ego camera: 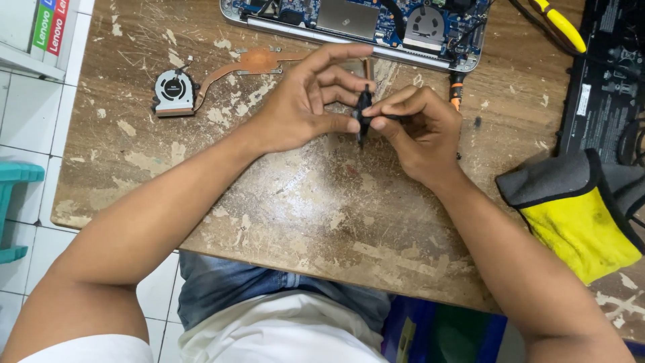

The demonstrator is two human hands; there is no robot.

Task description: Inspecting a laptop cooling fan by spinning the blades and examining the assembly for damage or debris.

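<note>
Both hands meet over the middle of the worn wooden table (302, 215), raised a little off its surface, probably to bring the work nearer the eye. The left hand (302, 107) has thumb and bent fingers closed on a small black part (363, 107), its index finger stretched straight out above and clear of the grip. The right hand (420, 131) pinches the same part from the other side, fingertips closed tight on it, so the piece is held upright between the two hands; a thin dark tip shows below the grip (what the part is, too small to tell). Beyond the knuckles of both hands lies an opened laptop (356, 23), its circuit board and fan exposed. Out past the left hand, well apart, a removed cooling fan (173, 93) with its copper heat pipe (252, 62) lies flat on the table, set aside where it does not crowd the hands. Just beyond the right hand a screwdriver with an orange-and-black handle (456, 91) rests within easy reach. Off to the outer side of the right forearm sits a yellow and grey cloth (578, 215), with a flat black battery pack (605, 74) beyond it and a yellow-handled tool (557, 23) near the laptop's corner.
</note>
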